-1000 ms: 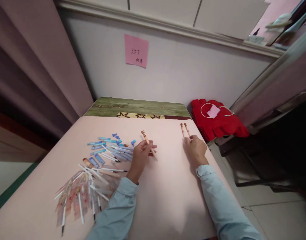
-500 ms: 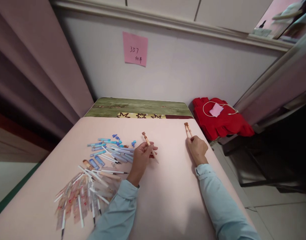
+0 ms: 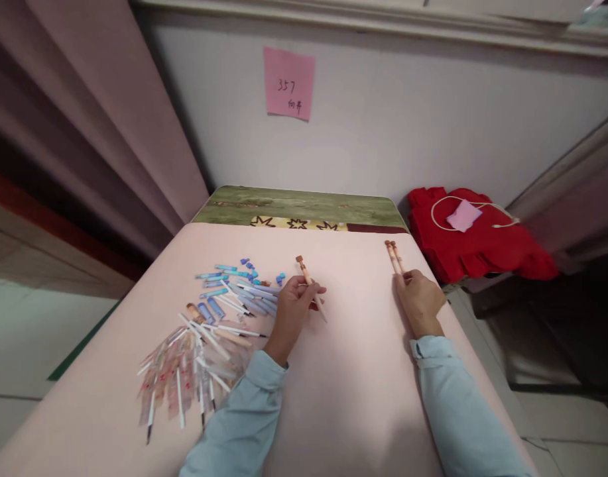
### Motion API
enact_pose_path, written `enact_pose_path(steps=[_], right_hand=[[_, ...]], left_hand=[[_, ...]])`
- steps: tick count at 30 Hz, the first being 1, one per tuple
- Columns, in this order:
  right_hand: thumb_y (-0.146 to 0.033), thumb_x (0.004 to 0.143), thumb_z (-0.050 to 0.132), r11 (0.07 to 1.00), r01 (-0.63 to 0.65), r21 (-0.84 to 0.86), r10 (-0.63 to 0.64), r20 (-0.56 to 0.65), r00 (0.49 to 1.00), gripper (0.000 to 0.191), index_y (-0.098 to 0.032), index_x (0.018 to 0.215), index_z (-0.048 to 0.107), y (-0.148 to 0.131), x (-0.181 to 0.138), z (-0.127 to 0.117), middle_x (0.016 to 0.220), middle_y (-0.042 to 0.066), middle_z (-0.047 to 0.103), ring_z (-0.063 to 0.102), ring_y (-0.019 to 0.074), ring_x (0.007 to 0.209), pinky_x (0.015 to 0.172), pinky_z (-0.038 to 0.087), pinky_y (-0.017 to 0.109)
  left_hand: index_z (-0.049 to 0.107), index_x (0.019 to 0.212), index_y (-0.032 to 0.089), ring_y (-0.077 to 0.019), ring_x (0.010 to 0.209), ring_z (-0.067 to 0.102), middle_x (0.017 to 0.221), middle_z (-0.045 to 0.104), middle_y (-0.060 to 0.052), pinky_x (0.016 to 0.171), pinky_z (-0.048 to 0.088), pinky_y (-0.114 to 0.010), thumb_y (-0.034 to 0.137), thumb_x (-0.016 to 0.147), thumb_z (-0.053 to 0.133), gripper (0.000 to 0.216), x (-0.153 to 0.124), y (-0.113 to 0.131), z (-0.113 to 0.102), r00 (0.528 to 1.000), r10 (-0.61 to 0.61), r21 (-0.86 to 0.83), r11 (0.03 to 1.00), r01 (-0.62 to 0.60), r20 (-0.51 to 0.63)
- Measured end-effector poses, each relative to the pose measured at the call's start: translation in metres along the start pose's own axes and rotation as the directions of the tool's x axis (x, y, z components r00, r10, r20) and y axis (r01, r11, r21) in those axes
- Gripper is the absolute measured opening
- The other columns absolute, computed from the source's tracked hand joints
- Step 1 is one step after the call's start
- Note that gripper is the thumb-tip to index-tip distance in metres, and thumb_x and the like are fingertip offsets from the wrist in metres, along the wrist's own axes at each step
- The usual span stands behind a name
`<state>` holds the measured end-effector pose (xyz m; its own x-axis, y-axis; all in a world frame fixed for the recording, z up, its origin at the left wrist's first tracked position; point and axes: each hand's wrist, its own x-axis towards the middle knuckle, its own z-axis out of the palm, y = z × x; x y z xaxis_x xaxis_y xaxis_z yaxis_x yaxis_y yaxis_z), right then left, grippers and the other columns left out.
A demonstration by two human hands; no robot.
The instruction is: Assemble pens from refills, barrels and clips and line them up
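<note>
My left hand (image 3: 297, 306) pinches a beige pen (image 3: 306, 273) with a brown figure-shaped top, tilted with its pointed end down to the right. My right hand (image 3: 419, 298) rests at the table's right side, closed over the lower ends of two similar beige pens with brown tops, a left pen (image 3: 392, 255) and a right pen (image 3: 399, 258). They lie side by side; their lower ends are hidden by the fingers. Left of my left hand lie several blue pen barrels (image 3: 256, 301), small blue caps (image 3: 248, 265) and white refills with dark tips (image 3: 179, 397).
Clear plastic wrappers (image 3: 169, 374) are heaped at the table's near left. A pale pink cover (image 3: 343, 384) lies over the green table (image 3: 308, 202). Red cloth (image 3: 443, 248) with a white cord is piled beyond the right edge. A pink note (image 3: 289, 83) sticks to the wall.
The view has shifted, so everything sits further right in the picture. The two pens under my right hand now lie more nearly parallel. My left hand keeps its pen.
</note>
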<state>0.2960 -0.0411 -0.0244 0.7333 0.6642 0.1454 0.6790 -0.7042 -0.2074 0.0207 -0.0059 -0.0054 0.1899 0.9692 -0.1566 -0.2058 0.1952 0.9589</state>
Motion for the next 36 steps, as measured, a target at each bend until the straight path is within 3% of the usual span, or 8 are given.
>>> enact_pose_path(steps=[5,8,12,15,21,26,33,36], right_hand=[[-0.046,0.088,0.056,0.918,0.129,0.374,-0.087,-0.127,0.988,0.034,-0.017,0.096,0.073,-0.021,-0.023,-0.007,0.083,0.010,0.073,0.064,0.0216,0.074,0.068,0.042,0.031],[-0.058,0.085,0.057,0.564,0.091,0.820,-0.308,0.108,0.945,0.044,-0.016,0.085,0.072,-0.064,-0.062,-0.011,0.069,0.006,0.068,0.060,0.0174,0.061,0.058,0.044,0.028],[-0.071,0.083,0.053,0.332,-0.376,0.865,-0.615,0.501,0.608,0.058,-0.016,0.086,0.071,-0.123,-0.116,-0.009,0.067,0.005,0.067,0.059,0.0140,0.052,0.052,0.046,0.026],[-0.072,0.081,0.056,0.245,-0.560,0.791,-0.707,0.541,0.455,0.059,-0.014,0.086,0.070,-0.146,-0.135,-0.004,0.064,0.003,0.065,0.056,0.0113,0.049,0.049,0.042,0.023],[-0.057,0.081,0.067,0.090,-0.681,0.727,-0.753,0.497,0.431,0.043,-0.014,0.080,0.067,-0.149,-0.130,0.006,0.053,-0.004,0.054,0.042,0.0056,0.042,0.044,0.032,0.020],[-0.063,0.082,0.063,0.106,-0.759,0.643,-0.736,0.564,0.375,0.047,-0.017,0.073,0.060,-0.146,-0.123,0.010,0.049,-0.005,0.051,0.037,0.0060,0.039,0.039,0.026,0.020],[-0.064,0.085,0.055,0.127,-0.765,0.631,-0.787,0.534,0.310,0.049,-0.018,0.067,0.057,-0.148,-0.124,0.012,0.046,-0.003,0.051,0.037,0.0078,0.038,0.039,0.026,0.022],[-0.065,0.086,0.055,0.090,-0.740,0.667,-0.797,0.494,0.348,0.050,-0.016,0.076,0.063,-0.148,-0.126,0.009,0.048,-0.004,0.049,0.035,0.0074,0.039,0.041,0.025,0.022]], left_hand=[[0.059,0.087,0.016,-0.0136,0.057,0.061,0.078,0.073,-0.006,0.051,0.048,-0.024,0.044,0.071,0.076,0.037,0.001,0.003,-0.001,1.000,0.000,-0.033,0.999,-0.001,-0.031],[0.062,0.086,0.015,-0.0126,0.059,0.061,0.079,0.071,-0.004,0.052,0.050,-0.025,0.043,0.067,0.079,0.038,0.004,0.004,-0.006,0.995,0.006,-0.126,0.992,-0.018,-0.096],[0.060,0.086,0.016,-0.0101,0.053,0.058,0.075,0.068,-0.001,0.048,0.047,-0.023,0.043,0.067,0.080,0.039,0.010,0.009,-0.019,0.977,0.021,-0.274,0.958,-0.080,-0.212],[0.057,0.087,0.017,-0.0053,0.041,0.048,0.078,0.069,0.000,0.038,0.035,-0.019,0.044,0.068,0.079,0.039,0.012,0.013,-0.029,0.951,0.013,-0.277,0.955,-0.103,-0.308],[0.065,0.093,0.016,-0.0108,0.055,0.060,0.089,0.074,-0.008,0.053,0.048,-0.025,0.053,0.074,0.073,0.042,0.015,0.018,-0.038,0.971,0.021,-0.282,0.955,-0.089,-0.236],[0.072,0.098,0.013,-0.0193,0.082,0.069,0.095,0.075,-0.013,0.079,0.053,-0.033,0.047,0.077,0.072,0.040,0.017,0.018,-0.041,0.997,0.039,-0.319,0.946,-0.060,-0.074],[0.072,0.094,0.015,-0.0187,0.076,0.068,0.090,0.074,-0.010,0.071,0.054,-0.031,0.041,0.072,0.078,0.035,0.014,0.015,-0.041,0.997,-0.023,-0.352,0.936,-0.003,-0.071],[0.073,0.090,0.016,-0.0148,0.065,0.065,0.088,0.074,-0.009,0.064,0.054,-0.030,0.040,0.072,0.078,0.031,0.016,0.012,-0.040,0.998,-0.055,-0.347,0.937,0.039,-0.035]])
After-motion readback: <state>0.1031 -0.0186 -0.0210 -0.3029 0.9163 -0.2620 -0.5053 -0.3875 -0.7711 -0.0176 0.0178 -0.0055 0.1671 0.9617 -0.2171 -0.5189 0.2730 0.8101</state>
